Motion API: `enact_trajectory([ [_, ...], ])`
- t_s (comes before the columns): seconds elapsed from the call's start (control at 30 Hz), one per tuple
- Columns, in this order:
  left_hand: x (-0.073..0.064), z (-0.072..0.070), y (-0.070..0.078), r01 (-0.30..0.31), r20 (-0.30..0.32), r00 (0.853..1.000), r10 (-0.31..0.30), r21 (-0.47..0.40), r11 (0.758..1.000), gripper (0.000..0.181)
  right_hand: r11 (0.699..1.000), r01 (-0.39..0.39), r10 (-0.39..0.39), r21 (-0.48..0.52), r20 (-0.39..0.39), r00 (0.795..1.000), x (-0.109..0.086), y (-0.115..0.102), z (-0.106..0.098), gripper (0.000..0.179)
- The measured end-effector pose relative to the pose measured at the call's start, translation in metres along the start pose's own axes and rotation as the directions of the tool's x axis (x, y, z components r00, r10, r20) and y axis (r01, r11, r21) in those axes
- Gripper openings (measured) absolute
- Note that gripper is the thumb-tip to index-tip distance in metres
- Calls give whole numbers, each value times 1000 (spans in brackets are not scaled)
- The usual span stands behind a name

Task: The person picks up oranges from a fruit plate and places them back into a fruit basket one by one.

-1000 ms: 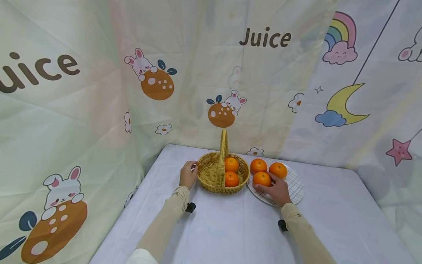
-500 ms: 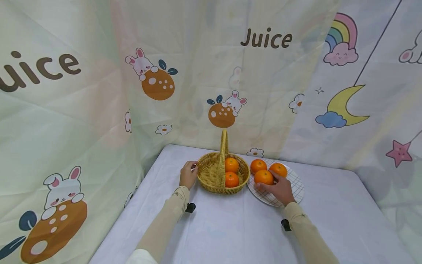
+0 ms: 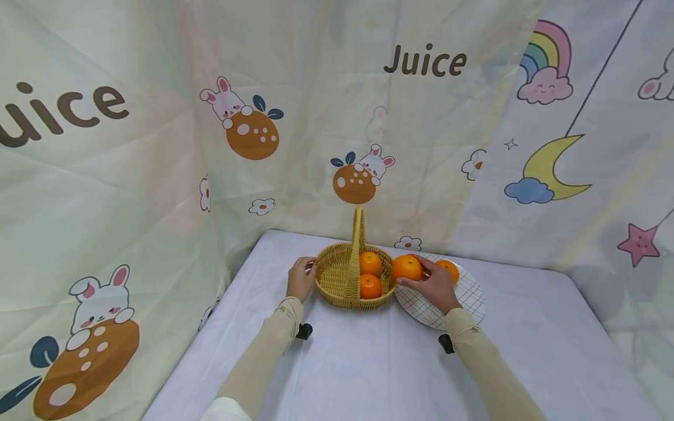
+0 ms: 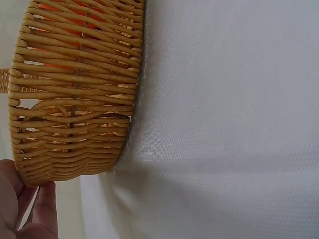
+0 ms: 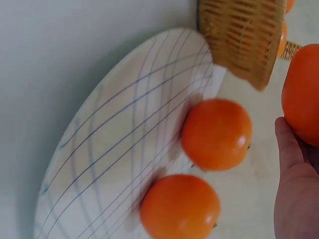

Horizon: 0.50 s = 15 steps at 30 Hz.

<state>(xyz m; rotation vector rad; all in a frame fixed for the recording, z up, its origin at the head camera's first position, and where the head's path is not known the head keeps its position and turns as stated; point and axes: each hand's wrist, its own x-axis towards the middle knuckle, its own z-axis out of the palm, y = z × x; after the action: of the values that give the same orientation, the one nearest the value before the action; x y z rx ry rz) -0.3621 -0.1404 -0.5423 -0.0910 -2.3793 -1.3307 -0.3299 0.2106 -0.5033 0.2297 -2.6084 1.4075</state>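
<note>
My right hand [image 3: 439, 286] grips an orange [image 3: 407, 268] raised off the plate, close to the right rim of the wicker basket [image 3: 333, 296]. My left hand [image 3: 302, 279] pinches the basket's left rim between thumb and fingers; in the left wrist view the fingertips [image 4: 46, 199] are right at the rim. Inside the basket, right of its tall handle [image 3: 353, 263], lie two oranges [image 3: 370, 263]. Two more sit on the checked plate [image 5: 109, 124], as the right wrist view shows: a nearer orange [image 5: 216, 134] and another orange [image 5: 179, 208]. From the head, the right hand partly covers them.
A white cloth covers the table [image 3: 363, 362]. Behind it and along the sides hangs a printed curtain [image 3: 305, 117] with rabbits, fruit and the word Juice. The plate stands just right of the basket.
My right hand has lifted the front orange off the plate and carried it left and up toward the basket's rim. The left hand and the basket have stayed in place.
</note>
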Motion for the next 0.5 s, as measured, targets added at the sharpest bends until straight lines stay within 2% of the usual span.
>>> enact_trajectory([
  [0.33, -2, -1, 4, -12, 5, 1000, 12, -11, 1000, 22, 998, 51, -53, 45, 53, 997, 5, -35, 29, 86],
  [0.5, -2, -2, 5, 4, 10, 1000, -4, -8, 1000, 23, 995, 74, -79, 59, 87, 993, 12, -51, 44, 88],
])
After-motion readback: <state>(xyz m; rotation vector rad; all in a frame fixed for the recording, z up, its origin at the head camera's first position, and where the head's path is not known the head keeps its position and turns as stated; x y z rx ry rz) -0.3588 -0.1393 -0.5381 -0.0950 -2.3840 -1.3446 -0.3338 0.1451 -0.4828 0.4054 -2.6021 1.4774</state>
